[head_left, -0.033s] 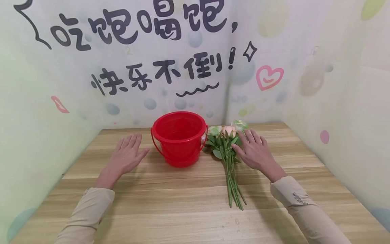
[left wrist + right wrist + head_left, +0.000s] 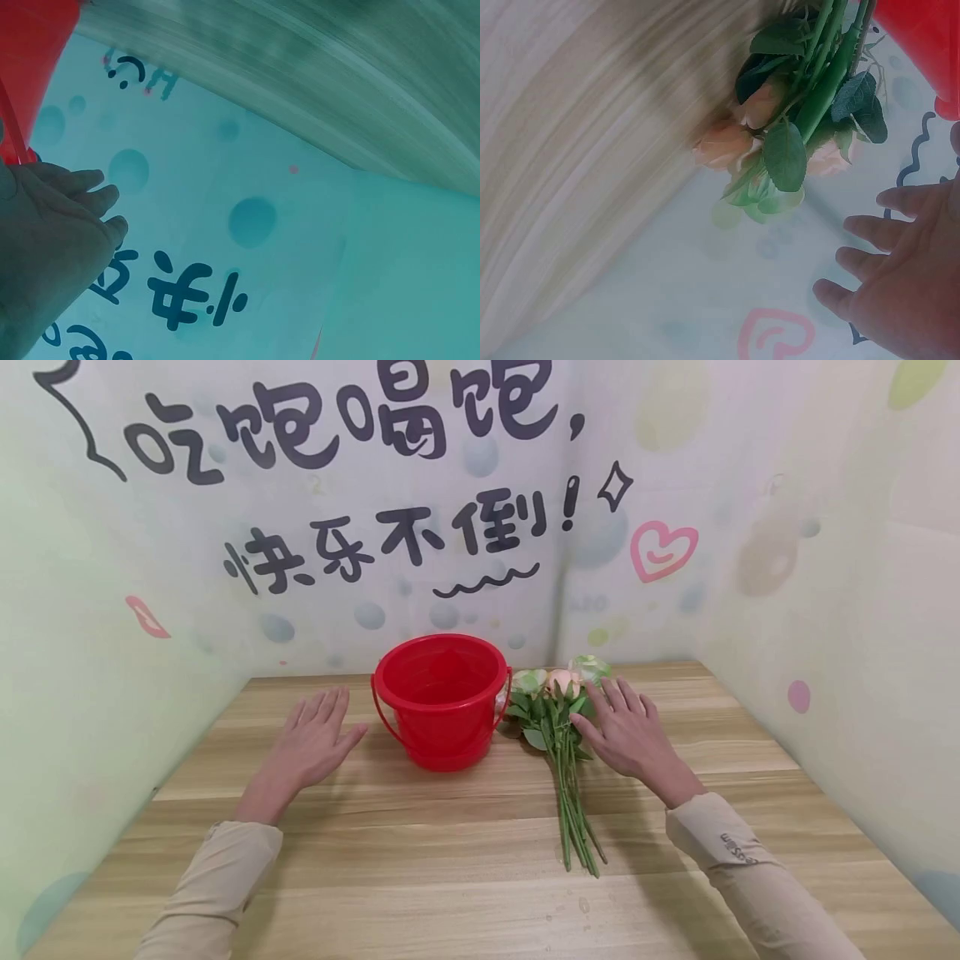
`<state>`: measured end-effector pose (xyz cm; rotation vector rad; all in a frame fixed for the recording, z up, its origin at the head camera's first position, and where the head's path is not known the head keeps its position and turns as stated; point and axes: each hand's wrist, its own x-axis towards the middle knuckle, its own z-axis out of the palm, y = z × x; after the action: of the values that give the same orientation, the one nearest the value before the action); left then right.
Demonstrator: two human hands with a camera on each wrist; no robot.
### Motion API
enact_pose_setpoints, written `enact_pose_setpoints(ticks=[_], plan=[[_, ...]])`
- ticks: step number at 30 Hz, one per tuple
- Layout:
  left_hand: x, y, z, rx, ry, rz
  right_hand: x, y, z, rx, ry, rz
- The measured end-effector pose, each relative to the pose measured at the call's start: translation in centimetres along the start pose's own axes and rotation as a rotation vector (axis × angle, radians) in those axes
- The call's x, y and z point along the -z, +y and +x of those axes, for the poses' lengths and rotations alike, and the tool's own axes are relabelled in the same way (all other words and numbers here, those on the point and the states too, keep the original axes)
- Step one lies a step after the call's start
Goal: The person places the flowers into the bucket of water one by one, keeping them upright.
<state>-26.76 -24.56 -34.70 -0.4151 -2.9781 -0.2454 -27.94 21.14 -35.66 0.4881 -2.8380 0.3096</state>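
A red bucket (image 2: 450, 735) with a thin red handle (image 2: 386, 714) stands upright near the back of the table. To its right lies a bunch of flowers (image 2: 564, 683) with pale pink and whitish-green heads, green leaves and long stems (image 2: 573, 810) pointing towards me. My left hand (image 2: 311, 747) is held palm down to the left of the bucket, apart from it, fingers straight. Over the right side of the bunch hovers my right hand (image 2: 626, 727), fingers spread; in the right wrist view the flower heads (image 2: 724, 142) are apart from its fingers. Neither hand holds anything.
The wooden table (image 2: 450, 893) runs back to a printed cloth wall (image 2: 337, 627) with dark characters and coloured shapes. Similar pale walls close off the left side (image 2: 90, 693) and right side (image 2: 847, 660). Small wet-looking spots (image 2: 583, 905) mark the table below the stems.
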Motion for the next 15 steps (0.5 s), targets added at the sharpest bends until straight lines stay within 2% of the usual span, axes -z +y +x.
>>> enact_pose_setpoints(ticks=[8, 15], plan=[[0.03, 0.16, -0.20, -0.017, 0.021, -0.006, -0.03, 0.03, -0.23, -0.014, -0.006, 0.007], [0.31, -0.06, -0.31, -0.006, 0.019, -0.010, -0.26, 0.02, -0.41, -0.014, -0.006, 0.019]])
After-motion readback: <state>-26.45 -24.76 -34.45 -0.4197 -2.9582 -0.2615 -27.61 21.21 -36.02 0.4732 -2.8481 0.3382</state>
